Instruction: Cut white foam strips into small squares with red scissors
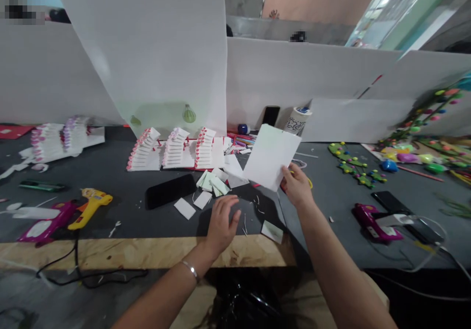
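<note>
My right hand point(297, 188) pinches the lower right edge of a white sheet of card point(272, 156), raised and tilted above the grey table. Part of a yellow loop point(311, 183), perhaps a scissors handle, shows behind that hand; I cannot tell whether the hand touches it. My left hand point(221, 221) hovers near the table's front edge, fingers apart and slightly curled, holding nothing. Just beyond it lies a loose pile of small cut card pieces point(213, 182). A single small card piece point(272, 232) lies between the hands, by the front edge.
Fanned white strips with pink tips point(174, 150) stand behind a black phone point(171, 191). At left are a yellow glue gun point(90, 207) with its cord and a magenta power strip point(49, 222). Another magenta power strip point(376, 222) and green beaded pieces point(353, 164) lie right. White boards point(272, 74) rise behind.
</note>
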Demonstrator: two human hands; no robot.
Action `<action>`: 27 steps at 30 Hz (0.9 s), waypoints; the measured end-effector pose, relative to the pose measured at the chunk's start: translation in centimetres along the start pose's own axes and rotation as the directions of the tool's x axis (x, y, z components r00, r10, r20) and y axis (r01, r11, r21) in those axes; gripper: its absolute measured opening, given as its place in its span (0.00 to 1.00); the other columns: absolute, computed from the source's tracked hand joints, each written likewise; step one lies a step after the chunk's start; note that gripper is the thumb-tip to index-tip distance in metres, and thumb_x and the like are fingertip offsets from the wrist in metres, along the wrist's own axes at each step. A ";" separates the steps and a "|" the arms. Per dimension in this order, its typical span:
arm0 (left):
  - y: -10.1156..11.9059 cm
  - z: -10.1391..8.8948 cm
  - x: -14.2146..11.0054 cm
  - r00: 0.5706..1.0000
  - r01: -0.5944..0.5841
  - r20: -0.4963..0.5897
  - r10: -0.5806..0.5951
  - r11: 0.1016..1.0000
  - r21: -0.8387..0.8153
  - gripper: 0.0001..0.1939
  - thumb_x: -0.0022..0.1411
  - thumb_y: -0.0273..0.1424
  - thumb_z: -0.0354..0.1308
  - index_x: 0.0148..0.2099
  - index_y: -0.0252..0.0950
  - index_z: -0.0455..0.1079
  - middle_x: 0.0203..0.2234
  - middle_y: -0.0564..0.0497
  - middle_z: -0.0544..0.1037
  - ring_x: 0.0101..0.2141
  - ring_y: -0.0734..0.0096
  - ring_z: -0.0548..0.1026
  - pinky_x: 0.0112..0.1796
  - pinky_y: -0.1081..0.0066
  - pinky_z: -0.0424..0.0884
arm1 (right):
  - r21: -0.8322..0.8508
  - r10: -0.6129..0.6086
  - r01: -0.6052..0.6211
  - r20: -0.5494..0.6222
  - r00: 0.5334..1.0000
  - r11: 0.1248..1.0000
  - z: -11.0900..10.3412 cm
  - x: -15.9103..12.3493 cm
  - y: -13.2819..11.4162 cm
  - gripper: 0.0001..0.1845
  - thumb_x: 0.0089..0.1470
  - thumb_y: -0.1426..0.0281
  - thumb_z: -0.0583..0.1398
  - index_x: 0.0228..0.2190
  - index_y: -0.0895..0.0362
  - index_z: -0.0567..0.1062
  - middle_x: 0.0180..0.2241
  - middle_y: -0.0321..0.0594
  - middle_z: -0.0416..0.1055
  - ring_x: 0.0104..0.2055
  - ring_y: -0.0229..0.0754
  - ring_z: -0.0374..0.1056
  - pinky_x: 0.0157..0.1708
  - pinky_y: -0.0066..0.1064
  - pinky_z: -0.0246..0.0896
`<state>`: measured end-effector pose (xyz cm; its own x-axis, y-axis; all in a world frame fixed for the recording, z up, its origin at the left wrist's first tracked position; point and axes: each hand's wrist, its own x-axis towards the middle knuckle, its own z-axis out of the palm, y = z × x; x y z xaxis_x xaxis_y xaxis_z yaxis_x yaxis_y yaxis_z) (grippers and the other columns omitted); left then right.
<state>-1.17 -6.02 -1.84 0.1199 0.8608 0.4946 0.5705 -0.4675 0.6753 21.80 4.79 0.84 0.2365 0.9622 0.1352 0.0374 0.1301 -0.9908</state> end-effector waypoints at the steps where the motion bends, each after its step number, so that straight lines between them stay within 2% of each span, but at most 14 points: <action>1: -0.2 -0.1 0.1 0.998 0.051 -0.040 -0.054 0.997 -0.058 0.15 0.66 0.34 0.48 0.53 0.35 0.65 0.49 0.40 0.73 0.50 0.61 0.70 0.50 0.57 0.67 | -0.004 0.011 -0.011 0.034 0.999 1.000 0.3 -1.1 0.1 0.25 0.48 0.49 0.58 0.40 0.53 0.70 0.28 0.35 0.73 0.27 0.40 0.69 0.25 0.30 0.65; 3: -0.6 -0.1 0.4 0.981 0.165 -0.065 -0.182 0.962 -0.216 0.20 0.66 0.37 0.48 0.57 0.35 0.60 0.51 0.39 0.71 0.49 0.61 0.71 0.49 0.58 0.68 | -0.030 0.036 -0.033 0.112 0.993 0.999 1.1 -3.3 0.4 0.24 0.49 0.49 0.58 0.39 0.54 0.71 0.26 0.34 0.72 0.24 0.38 0.67 0.23 0.29 0.63; 4: -0.7 -0.1 0.6 0.969 0.224 -0.035 -0.246 0.926 -0.304 0.22 0.65 0.39 0.49 0.58 0.35 0.59 0.51 0.39 0.72 0.48 0.62 0.72 0.48 0.60 0.70 | -0.050 0.047 -0.040 0.151 0.987 0.998 1.5 -4.3 0.5 0.23 0.49 0.49 0.58 0.38 0.54 0.72 0.24 0.33 0.71 0.23 0.38 0.66 0.22 0.28 0.62; 7: -1.0 0.0 1.1 0.906 0.416 0.160 -0.392 0.756 -0.505 0.25 0.62 0.45 0.51 0.54 0.33 0.62 0.41 0.42 0.77 0.37 0.64 0.76 0.38 0.64 0.74 | -0.121 0.058 -0.031 0.221 0.973 0.992 2.6 -6.9 0.9 0.23 0.51 0.49 0.57 0.38 0.55 0.73 0.22 0.32 0.69 0.20 0.36 0.62 0.20 0.27 0.60; 10: -0.9 0.0 1.3 0.825 0.562 0.322 -0.465 0.609 -0.560 0.25 0.58 0.48 0.55 0.46 0.32 0.65 0.27 0.49 0.76 0.22 0.70 0.73 0.22 0.70 0.71 | -0.220 0.028 0.018 0.203 0.979 0.975 3.2 -7.6 0.8 0.27 0.52 0.48 0.54 0.42 0.56 0.71 0.23 0.33 0.70 0.21 0.37 0.62 0.20 0.27 0.58; 12: -0.6 0.0 1.3 0.798 0.601 0.377 -0.470 0.570 -0.560 0.25 0.56 0.48 0.58 0.45 0.32 0.64 0.22 0.53 0.73 0.18 0.72 0.71 0.17 0.73 0.66 | -0.312 -0.011 0.065 0.172 0.985 0.948 3.2 -7.2 0.4 0.27 0.52 0.47 0.54 0.41 0.56 0.71 0.25 0.35 0.71 0.24 0.39 0.63 0.22 0.28 0.58; 15: -0.3 -0.1 1.0 0.778 0.627 0.404 -0.480 0.572 -0.529 0.25 0.55 0.48 0.59 0.45 0.33 0.64 0.18 0.55 0.72 0.15 0.73 0.69 0.13 0.77 0.60 | -0.487 -0.077 0.134 0.136 0.988 0.863 2.9 -6.0 -0.4 0.23 0.54 0.48 0.53 0.28 0.55 0.71 0.22 0.37 0.69 0.24 0.40 0.63 0.24 0.29 0.53; 18: -0.1 -0.2 0.8 0.769 0.639 0.383 -0.511 0.604 -0.476 0.21 0.57 0.47 0.56 0.44 0.34 0.64 0.17 0.55 0.72 0.14 0.76 0.67 0.12 0.78 0.56 | -0.651 -0.131 0.166 0.103 0.986 0.741 2.4 -5.2 -1.0 0.24 0.57 0.51 0.50 0.19 0.54 0.67 0.16 0.37 0.63 0.21 0.40 0.60 0.24 0.30 0.46; 23: 0.1 -0.3 0.8 0.763 0.646 0.358 -0.538 0.636 -0.422 0.18 0.58 0.44 0.55 0.43 0.34 0.65 0.15 0.56 0.71 0.14 0.75 0.68 0.13 0.78 0.56 | -0.794 -0.208 0.169 0.054 0.977 0.584 1.1 -4.3 -1.1 0.23 0.59 0.57 0.49 0.18 0.55 0.68 0.15 0.42 0.64 0.22 0.43 0.63 0.25 0.30 0.45; 27: 0.5 -0.5 1.0 0.764 0.645 0.333 -0.553 0.644 -0.412 0.16 0.57 0.41 0.56 0.42 0.34 0.66 0.17 0.56 0.71 0.15 0.73 0.69 0.14 0.77 0.59 | -0.790 -0.244 0.236 0.113 0.963 0.566 0.5 -4.0 -1.6 0.23 0.62 0.61 0.45 0.24 0.56 0.72 0.19 0.42 0.69 0.23 0.43 0.65 0.25 0.30 0.52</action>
<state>-1.12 -5.51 -0.74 0.0470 0.9830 -0.1776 0.1098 0.1717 0.9790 20.31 0.84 1.88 0.1089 0.9219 0.3717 0.8441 0.1117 -0.5244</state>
